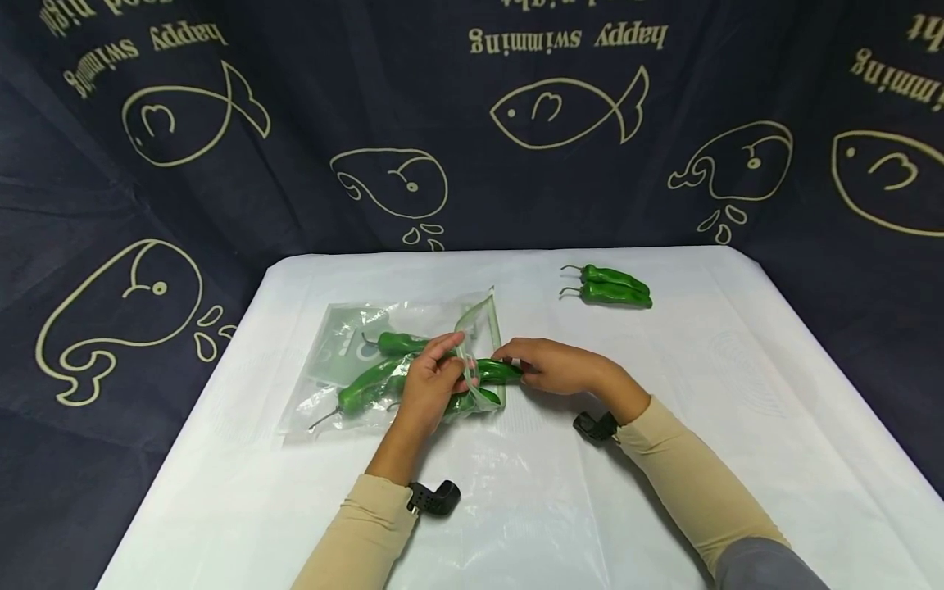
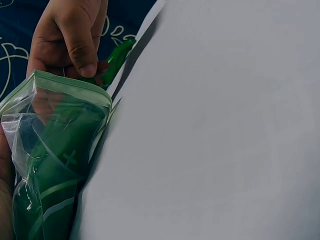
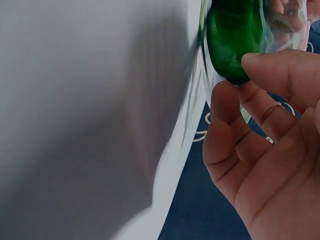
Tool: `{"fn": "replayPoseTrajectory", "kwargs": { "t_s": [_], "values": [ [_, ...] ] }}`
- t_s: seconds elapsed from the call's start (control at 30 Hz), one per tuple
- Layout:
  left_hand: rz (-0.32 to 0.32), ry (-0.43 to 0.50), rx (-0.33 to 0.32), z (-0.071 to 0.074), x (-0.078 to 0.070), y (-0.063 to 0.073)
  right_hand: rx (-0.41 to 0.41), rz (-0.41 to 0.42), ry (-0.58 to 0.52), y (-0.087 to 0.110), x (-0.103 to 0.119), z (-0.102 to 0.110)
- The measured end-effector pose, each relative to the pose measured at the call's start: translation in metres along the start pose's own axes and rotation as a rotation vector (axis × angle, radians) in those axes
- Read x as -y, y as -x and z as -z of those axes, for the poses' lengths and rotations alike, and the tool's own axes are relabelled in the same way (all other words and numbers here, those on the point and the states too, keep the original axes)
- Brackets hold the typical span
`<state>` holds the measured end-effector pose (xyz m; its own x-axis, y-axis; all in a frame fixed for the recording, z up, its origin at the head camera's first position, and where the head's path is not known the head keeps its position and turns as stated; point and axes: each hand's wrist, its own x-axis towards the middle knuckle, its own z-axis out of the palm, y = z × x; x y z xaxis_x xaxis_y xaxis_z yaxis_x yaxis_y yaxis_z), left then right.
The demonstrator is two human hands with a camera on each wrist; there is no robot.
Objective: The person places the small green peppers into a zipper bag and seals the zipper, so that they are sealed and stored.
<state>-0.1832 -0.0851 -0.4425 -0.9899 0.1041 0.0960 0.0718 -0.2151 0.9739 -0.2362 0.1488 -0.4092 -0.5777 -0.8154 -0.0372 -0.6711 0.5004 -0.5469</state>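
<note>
A clear zip bag with a pale green edge lies on its side, its mouth facing right. Inside are several green peppers, stems mostly toward the left. My left hand grips the upper layer of the bag near its mouth, holding it raised. At the opening, my right hand pinches the blunt end of a long green pepper, most of which lies within the bag. The right wrist view shows thumb and fingers on that pepper's rounded tip. In the left wrist view the green bag rim stands arched.
Two more green peppers lie side by side at the back right of the white-covered table. Behind the table hangs a dark blue cloth with fish and whale drawings. Each wrist wears a small black camera.
</note>
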Motion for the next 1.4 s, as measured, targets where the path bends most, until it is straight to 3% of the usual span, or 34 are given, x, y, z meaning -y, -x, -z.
{"fn": "replayPoseTrajectory", "kwargs": {
  "t_s": [0.6,1.4],
  "values": [
    [0.007,-0.018,-0.003,0.0006,0.0005,-0.0012,-0.014,0.025,0.017,-0.0058,-0.0010,-0.0037],
    [0.003,-0.022,0.018,0.0009,0.0016,-0.0019,-0.021,-0.018,-0.001,-0.0077,0.0023,-0.0026]
  ]
}}
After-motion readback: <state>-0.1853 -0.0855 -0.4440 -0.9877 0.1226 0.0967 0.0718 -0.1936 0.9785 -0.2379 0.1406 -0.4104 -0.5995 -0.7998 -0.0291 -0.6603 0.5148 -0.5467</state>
